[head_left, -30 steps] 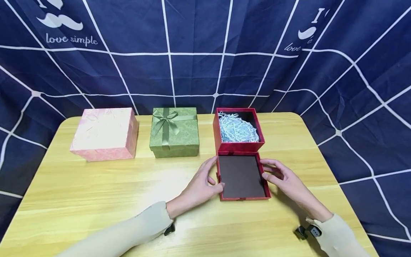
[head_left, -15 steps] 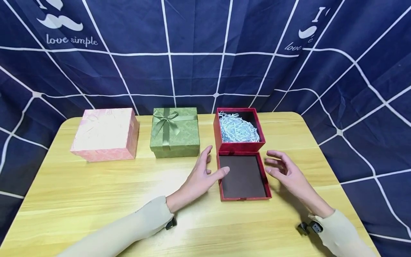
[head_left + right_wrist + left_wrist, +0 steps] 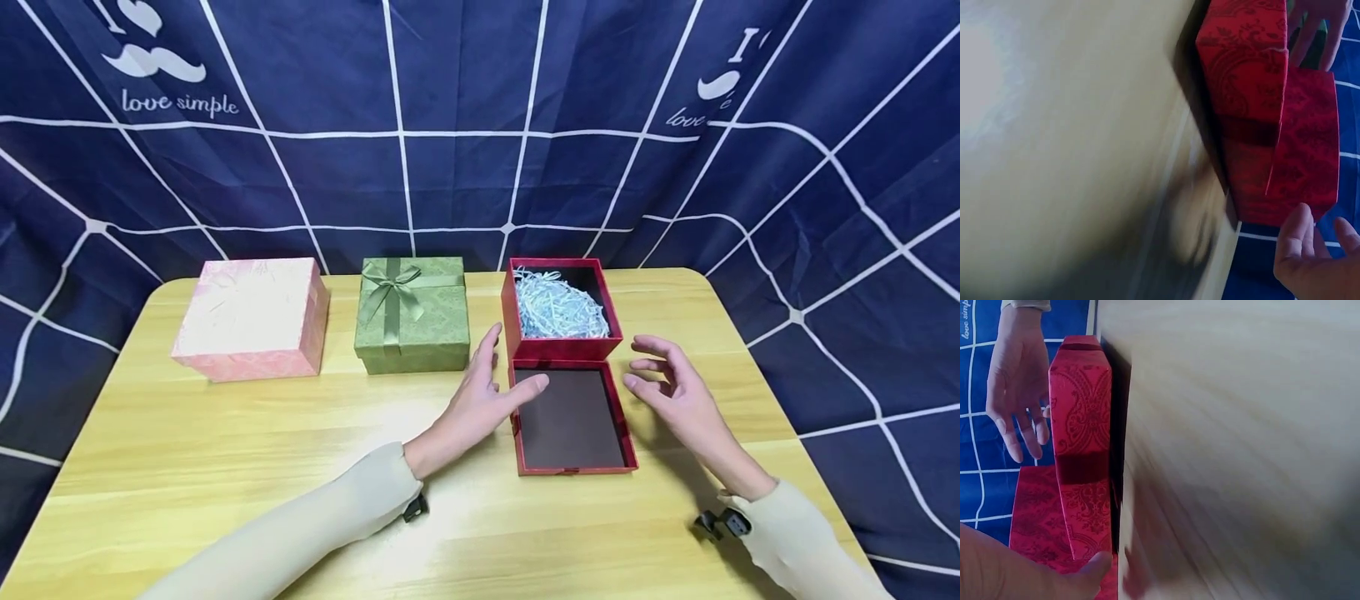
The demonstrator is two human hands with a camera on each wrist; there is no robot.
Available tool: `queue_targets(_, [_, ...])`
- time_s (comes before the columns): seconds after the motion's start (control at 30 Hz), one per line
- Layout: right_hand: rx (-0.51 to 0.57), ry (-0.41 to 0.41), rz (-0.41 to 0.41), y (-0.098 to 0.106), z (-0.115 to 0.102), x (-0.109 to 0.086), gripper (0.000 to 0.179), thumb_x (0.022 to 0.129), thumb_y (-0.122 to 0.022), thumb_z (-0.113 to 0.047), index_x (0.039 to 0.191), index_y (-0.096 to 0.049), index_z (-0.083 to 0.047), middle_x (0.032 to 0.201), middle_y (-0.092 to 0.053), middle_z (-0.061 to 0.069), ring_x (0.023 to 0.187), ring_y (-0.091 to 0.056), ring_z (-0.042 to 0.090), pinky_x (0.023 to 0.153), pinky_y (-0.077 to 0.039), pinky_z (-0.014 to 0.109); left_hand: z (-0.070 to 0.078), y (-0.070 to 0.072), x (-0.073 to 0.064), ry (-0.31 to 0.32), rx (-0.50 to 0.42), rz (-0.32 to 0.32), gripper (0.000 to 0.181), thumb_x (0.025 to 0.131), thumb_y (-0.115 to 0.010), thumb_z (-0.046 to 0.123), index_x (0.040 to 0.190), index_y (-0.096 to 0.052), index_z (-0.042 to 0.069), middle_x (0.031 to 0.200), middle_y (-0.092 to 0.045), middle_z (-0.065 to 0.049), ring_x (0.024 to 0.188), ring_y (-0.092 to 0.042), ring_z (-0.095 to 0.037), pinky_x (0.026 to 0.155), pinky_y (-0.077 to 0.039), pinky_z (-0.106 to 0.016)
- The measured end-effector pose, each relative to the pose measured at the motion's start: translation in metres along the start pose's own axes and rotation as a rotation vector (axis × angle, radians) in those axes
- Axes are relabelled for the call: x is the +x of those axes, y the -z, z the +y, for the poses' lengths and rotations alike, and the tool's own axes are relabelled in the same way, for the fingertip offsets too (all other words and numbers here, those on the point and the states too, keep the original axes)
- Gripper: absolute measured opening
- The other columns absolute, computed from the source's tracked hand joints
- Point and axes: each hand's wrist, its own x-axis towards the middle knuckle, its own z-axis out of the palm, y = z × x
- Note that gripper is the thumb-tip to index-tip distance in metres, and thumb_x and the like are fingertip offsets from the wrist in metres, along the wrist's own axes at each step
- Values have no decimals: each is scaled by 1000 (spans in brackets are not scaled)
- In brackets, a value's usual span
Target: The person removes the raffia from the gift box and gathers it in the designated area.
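Note:
An upturned red patterned lid (image 3: pixel 573 421) with a dark inside lies on the table. Directly behind it stands its red box (image 3: pixel 561 348), uncovered and filled with pale blue shredded paper (image 3: pixel 561 310). My left hand (image 3: pixel 483 404) is at the left side of the lid, fingers extended towards the box and thumb overlapping the lid's inside in the head view. On the other side, my right hand (image 3: pixel 678 392) stands apart from the lid near its far right corner, fingers loosely bent around nothing. The right wrist view shows these fingers (image 3: pixel 1297 231) close to the red box's side.
A green box (image 3: pixel 412 321) with a ribbon bow stands left of the red one, close to my left fingertips. Farther left is a pink box (image 3: pixel 251 321), lid on. Dark blue checked cloth (image 3: pixel 457 175) hangs behind the wooden table (image 3: pixel 300 450).
Both hands have let go of the lid's sides and moved forward towards the red box. The lid stays in place; the head view has shifted slightly.

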Motion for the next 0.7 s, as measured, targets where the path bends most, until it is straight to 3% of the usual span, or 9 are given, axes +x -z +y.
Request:
queue_targets(0.37, [-44, 27, 119, -6, -18, 15, 55, 103, -75, -8, 153, -53, -10, 148, -56, -3, 124, -59, 18, 87, -51, 17, 2, -4, 32, -40, -78, 39, 109, 94, -81, 48, 176, -14, 25, 179, -18, -4, 163, -21, -38, 126, -30, -57])
queue_targets(0.7, [-48, 66, 126, -19, -44, 45, 58, 101, -78, -14, 154, -53, -9, 147, -57, 3, 126, -61, 24, 84, -52, 19, 5, -8, 49, -31, -64, 74, 110, 93, -83, 44, 176, -16, 18, 179, -21, -10, 161, -25, -41, 126, -28, -60])
